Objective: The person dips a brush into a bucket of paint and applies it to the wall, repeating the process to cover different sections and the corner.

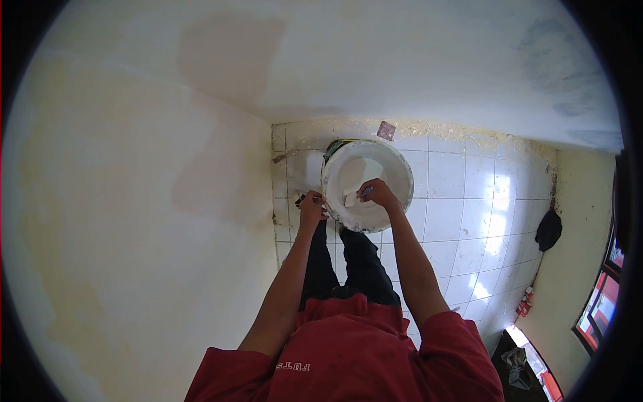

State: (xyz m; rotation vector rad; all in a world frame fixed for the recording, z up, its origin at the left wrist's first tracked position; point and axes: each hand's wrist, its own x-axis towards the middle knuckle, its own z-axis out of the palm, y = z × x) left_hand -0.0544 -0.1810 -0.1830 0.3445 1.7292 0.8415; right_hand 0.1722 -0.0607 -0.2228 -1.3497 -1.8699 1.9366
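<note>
Right hand is gripping scraper over bucket. Left hand is curling at bucket's left edge, hold unclear.

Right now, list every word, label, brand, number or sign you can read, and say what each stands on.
"FUTS": pale letters on the red shirt; small, so this is my best reading.
Red-and-white item by the wall: any print is too small and blurred to read.
Bucket: no readable text on what shows.
</note>
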